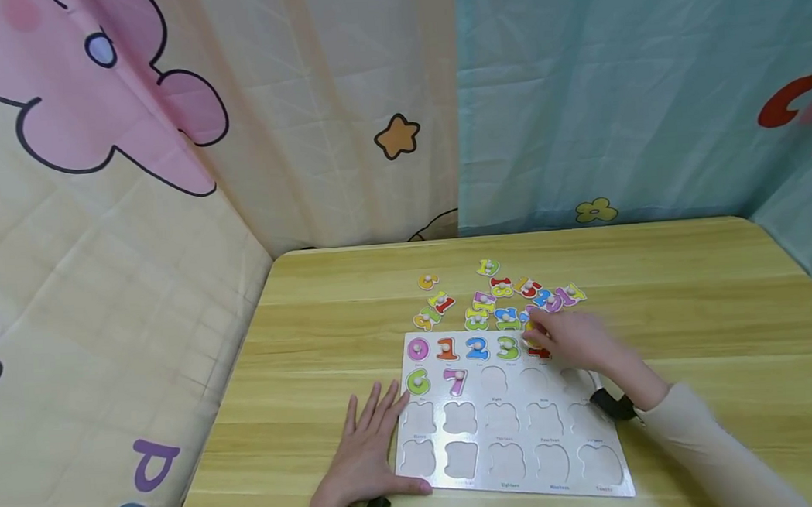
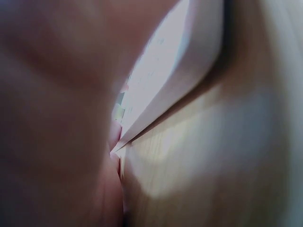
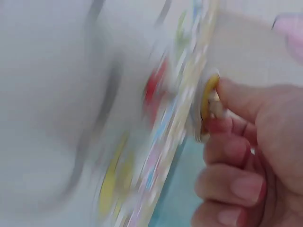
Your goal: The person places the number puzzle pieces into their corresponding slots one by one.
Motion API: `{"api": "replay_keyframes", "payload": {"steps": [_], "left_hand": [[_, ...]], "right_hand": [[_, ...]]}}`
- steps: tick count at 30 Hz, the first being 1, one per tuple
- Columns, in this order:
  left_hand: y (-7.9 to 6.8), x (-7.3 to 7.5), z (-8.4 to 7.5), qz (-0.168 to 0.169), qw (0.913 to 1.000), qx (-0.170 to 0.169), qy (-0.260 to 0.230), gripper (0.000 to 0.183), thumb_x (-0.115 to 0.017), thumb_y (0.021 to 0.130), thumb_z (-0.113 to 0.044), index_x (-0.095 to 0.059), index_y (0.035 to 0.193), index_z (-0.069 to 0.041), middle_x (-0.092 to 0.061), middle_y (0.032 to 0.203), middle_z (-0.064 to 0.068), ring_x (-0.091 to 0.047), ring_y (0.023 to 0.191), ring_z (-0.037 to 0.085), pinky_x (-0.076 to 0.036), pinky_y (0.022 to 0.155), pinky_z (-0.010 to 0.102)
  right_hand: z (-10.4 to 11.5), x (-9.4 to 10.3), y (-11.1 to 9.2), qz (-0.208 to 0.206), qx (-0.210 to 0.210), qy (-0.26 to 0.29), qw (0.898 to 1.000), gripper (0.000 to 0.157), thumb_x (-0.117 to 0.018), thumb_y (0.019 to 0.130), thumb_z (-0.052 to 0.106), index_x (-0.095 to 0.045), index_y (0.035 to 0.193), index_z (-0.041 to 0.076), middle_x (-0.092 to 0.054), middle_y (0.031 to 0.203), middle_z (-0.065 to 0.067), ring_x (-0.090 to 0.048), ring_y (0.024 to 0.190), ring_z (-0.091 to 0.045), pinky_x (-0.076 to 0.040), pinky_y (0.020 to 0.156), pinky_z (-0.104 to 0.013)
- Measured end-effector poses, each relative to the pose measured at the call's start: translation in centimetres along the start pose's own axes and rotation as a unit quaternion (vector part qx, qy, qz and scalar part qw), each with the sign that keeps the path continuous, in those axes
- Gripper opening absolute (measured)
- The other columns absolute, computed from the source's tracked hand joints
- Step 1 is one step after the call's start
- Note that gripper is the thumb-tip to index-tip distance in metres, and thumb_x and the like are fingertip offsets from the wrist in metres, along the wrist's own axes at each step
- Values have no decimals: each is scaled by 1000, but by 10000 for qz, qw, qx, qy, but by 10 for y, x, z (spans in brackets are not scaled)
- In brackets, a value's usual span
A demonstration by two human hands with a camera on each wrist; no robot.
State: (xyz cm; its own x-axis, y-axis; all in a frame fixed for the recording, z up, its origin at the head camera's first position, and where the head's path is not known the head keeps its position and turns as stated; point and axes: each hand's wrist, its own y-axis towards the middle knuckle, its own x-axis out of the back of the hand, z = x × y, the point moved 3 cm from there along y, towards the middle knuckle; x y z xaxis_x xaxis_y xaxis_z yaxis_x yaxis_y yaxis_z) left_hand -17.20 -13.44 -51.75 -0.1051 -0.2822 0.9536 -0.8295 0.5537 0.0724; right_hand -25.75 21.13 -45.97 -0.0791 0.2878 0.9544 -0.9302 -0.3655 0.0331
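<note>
A white number puzzle board (image 1: 476,462) lies on the table. My left hand (image 1: 364,459) rests at its left edge with fingers spread and the thumb at the near corner. In the left wrist view, the board's side (image 2: 165,90) runs past that hand. Over the top row, my right hand (image 1: 579,340) pinches a yellow knobbed number piece (image 3: 208,100) between thumb and finger; I cannot tell its numeral. Below that piece, the red 4 (image 3: 155,92) sits in the board. The purple 0 (image 1: 418,350), green 6 (image 1: 418,381) and purple 7 (image 1: 455,381) also fill slots.
Several loose number pieces lie beyond the board's far edge, among them a red-and-yellow one (image 1: 441,303), an orange one (image 1: 428,282) and a green-and-yellow one (image 1: 488,267). The wooden table (image 1: 716,304) meets printed curtains (image 1: 600,117) at the back.
</note>
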Motion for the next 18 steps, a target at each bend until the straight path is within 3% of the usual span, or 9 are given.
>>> {"api": "replay_keyframes", "payload": {"steps": [7,11,18], "left_hand": [[0,1,-1,22,10000,13,-34,127,-56,55,-89,-23,152,-13,-10,158,5,-3,143,29,4,110,55],[0,2,-1,17,10000,1,-57,127,-57,55,-88,-24,151,-13,-11,158,5,-3,143,29,4,110,55],[0,2,-1,22,10000,6,-76,127,-58,55,-88,-23,152,-13,-11,158,5,-2,143,29,5,110,55]], "right_hand": [[47,-26,-5,724,1291,235,9887,24,-61,93,33,-46,78,22,-34,57,13,-36,49,-3,-25,46,-21],[56,-37,-5,965,1473,308,9839,23,-60,93,34,-47,80,22,-33,56,14,-37,48,-2,-25,47,-21],[61,-40,-1,837,1408,300,9860,24,-60,93,34,-45,79,22,-31,57,12,-37,50,-3,-24,47,-21]]}}
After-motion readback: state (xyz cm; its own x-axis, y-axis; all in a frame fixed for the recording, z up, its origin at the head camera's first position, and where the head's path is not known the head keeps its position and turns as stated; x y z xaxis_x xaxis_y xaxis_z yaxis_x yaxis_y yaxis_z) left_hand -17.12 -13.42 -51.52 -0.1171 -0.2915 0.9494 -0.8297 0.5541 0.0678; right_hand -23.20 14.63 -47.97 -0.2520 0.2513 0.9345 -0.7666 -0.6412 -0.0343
